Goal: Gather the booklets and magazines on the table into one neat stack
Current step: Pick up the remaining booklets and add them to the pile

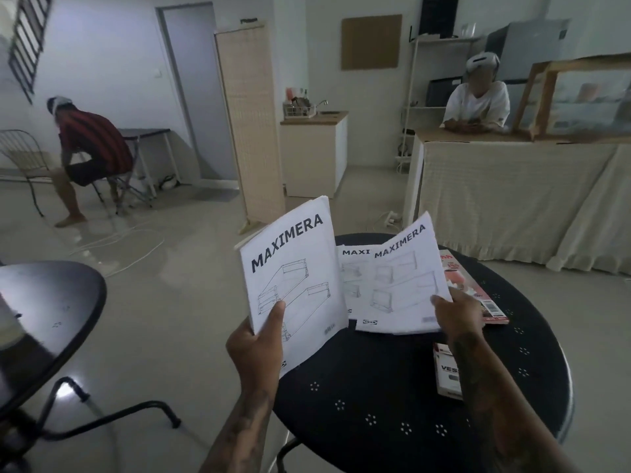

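Perforations are dotting my round black table (392, 404); my left hand (254, 346) is pinching one upright booklet (290, 278), right hand (456, 317) gripping another booklet (403, 281) tilted rightward.

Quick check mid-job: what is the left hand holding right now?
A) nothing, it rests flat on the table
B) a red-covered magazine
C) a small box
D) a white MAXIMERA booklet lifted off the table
D: the left hand grips a white MAXIMERA booklet by its lower edge, raised above the black table.
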